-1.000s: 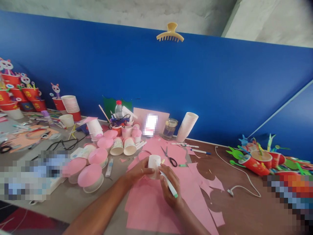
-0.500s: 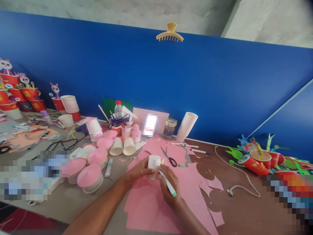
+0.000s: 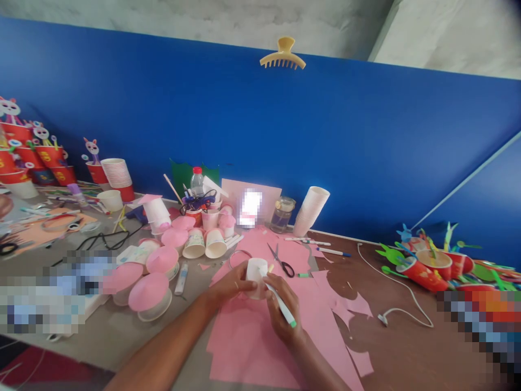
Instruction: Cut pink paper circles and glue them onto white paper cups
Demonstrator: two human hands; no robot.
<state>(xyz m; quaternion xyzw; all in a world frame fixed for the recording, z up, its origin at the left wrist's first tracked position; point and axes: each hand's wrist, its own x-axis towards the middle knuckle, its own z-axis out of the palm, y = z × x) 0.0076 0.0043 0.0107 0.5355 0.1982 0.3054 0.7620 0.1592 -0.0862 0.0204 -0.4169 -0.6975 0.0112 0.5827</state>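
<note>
My left hand (image 3: 232,285) is closed around a white paper cup (image 3: 256,269), its thumb across the near side. In my right hand (image 3: 285,307) is a white marker pen (image 3: 280,304) with a green end, gripped like a pencil and tilted against the cup. Where its tip meets the cup is partly hidden by my fingers. Beneath both hands lie pink paper sheets (image 3: 252,353). Just beyond them are black-handled scissors (image 3: 285,264), lying open on the paper, and a small green pen cap (image 3: 303,275).
Left stand several cups with pink paper cones (image 3: 148,292) and a glue tube (image 3: 181,278). At the back are a glass jar (image 3: 281,216) and stacked white cups (image 3: 311,212). Pink scraps (image 3: 358,304), a white cable (image 3: 411,296) and red cups (image 3: 423,274) lie to the right.
The marker's green end has shifted slightly right with my right hand. My left hand and the cup stay where they were. Part of another person's hand appears at the far left edge.
</note>
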